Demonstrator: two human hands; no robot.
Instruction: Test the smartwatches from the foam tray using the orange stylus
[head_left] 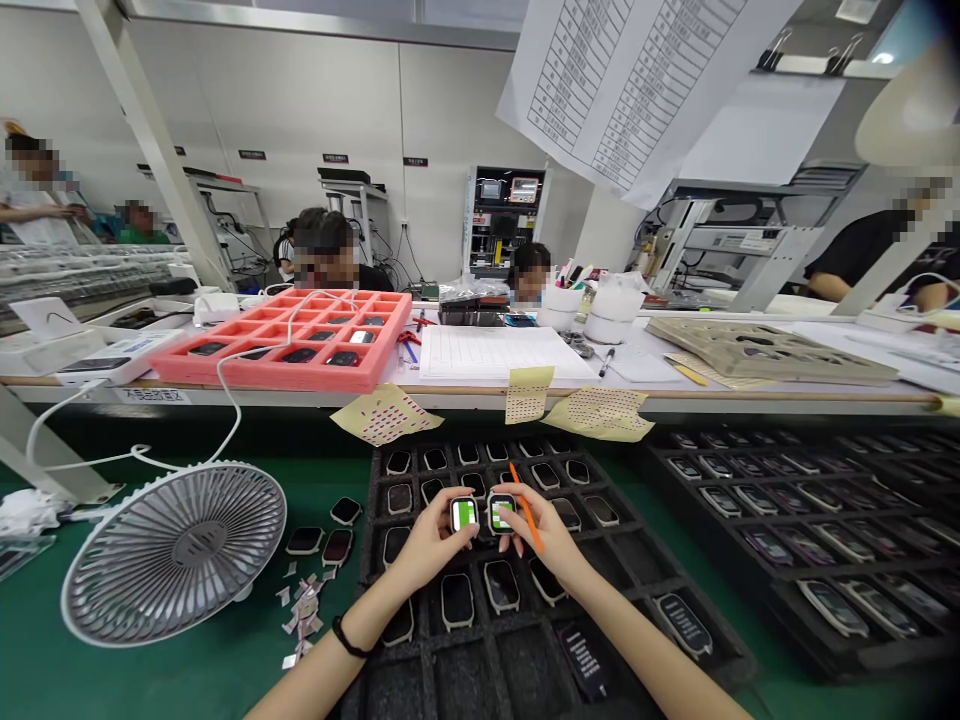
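Bare forearms come in low over a black foam tray, a dark band on the left wrist; left hand grips one strapless smartwatch by its edges, thumb at the near side; right hand grips a second smartwatch, thumb over its screen, with an orange stick, pen or tool unclear, tucked across the fingers, probably so it stays handy; both watches sit side by side above the tray, lit green and white, likely angled up for reading.

Tray compartments mostly hold one watch each, screens mainly dark, presumably to stop rubbing; several near slots are bare; one watch at right shows text. Second black tray at right, also loaded; left, three loose watches on green mat, beside paper-like scraps and a fan; shelf above: pink foam tray, some compartments filled with watches; white tub holding pens.
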